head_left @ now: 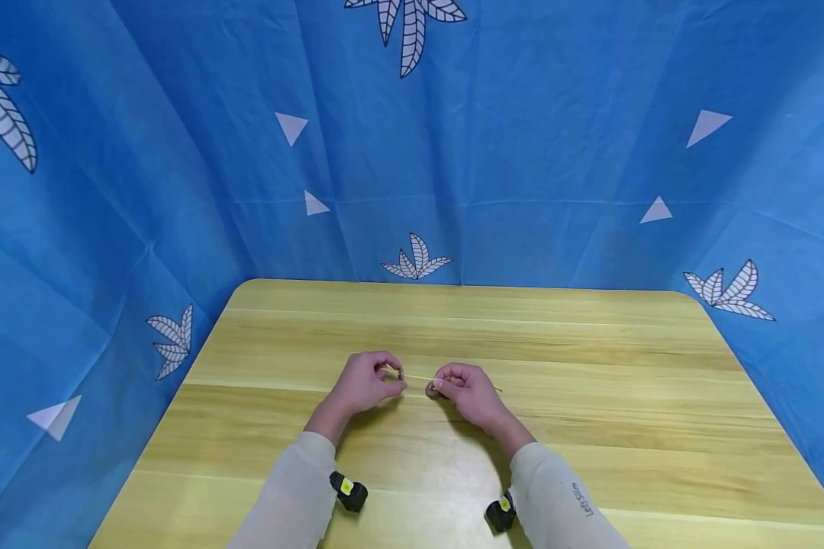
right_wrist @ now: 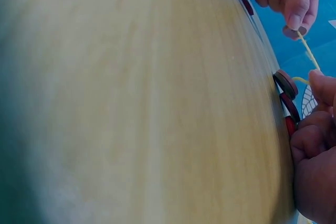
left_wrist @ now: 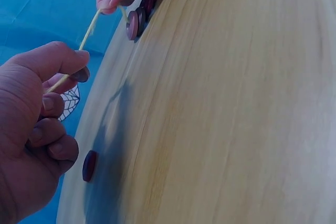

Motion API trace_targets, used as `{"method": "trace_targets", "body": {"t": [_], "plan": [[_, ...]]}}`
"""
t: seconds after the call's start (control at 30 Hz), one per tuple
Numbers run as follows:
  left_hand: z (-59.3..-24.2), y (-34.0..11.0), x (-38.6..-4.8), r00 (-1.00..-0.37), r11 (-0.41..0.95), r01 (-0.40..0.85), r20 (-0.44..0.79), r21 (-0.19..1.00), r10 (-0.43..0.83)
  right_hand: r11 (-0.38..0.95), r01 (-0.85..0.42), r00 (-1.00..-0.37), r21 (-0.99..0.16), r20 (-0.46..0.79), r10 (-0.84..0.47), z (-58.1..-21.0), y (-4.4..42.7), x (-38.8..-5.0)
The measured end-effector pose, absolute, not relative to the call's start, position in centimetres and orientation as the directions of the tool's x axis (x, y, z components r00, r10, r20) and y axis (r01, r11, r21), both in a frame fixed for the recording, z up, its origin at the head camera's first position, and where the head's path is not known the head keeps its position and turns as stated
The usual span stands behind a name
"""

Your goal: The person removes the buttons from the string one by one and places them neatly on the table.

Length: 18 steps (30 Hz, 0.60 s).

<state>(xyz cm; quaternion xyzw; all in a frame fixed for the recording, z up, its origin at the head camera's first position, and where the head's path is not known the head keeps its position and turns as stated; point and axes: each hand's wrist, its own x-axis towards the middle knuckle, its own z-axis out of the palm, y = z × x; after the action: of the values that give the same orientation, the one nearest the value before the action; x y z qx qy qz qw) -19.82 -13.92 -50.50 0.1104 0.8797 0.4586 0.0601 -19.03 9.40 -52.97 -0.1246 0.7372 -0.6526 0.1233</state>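
My left hand (head_left: 362,387) pinches a small brown button (left_wrist: 81,75) between thumb and forefinger, and a yellow string (head_left: 419,377) runs through or past it. A short way to the right, my right hand (head_left: 477,398) pinches the same string with thumb and forefinger. Beneath the right fingertips, a brown button (left_wrist: 132,26) stands on edge along the string, with several darker and red ones (right_wrist: 290,106) beside it, partly hidden by the hand. The string's end (head_left: 498,389) sticks out past the right hand.
One dark red button (left_wrist: 90,166) lies apart on the wooden table (head_left: 590,366), below the left hand. Black wrist cameras (head_left: 349,492) sit at both sleeves. A blue patterned curtain (head_left: 535,152) surrounds the table's back and sides.
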Motion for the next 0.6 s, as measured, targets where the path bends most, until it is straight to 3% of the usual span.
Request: {"method": "trace_targets", "body": {"t": [0.37,0.6], "plan": [[-50.4,-15.2,-19.8,-0.977,0.559,0.117,-0.005,0.821,0.212,0.123,-0.072,-0.942,-0.990,0.028,-0.333,-53.6,9.3,-19.2],[-50.2,-15.9,-19.7,-0.979,0.553,0.105,-0.011,0.827,0.202,0.121,-0.061,-0.931,-0.991,0.013,-0.365,-50.2,9.3,-17.9]]}}
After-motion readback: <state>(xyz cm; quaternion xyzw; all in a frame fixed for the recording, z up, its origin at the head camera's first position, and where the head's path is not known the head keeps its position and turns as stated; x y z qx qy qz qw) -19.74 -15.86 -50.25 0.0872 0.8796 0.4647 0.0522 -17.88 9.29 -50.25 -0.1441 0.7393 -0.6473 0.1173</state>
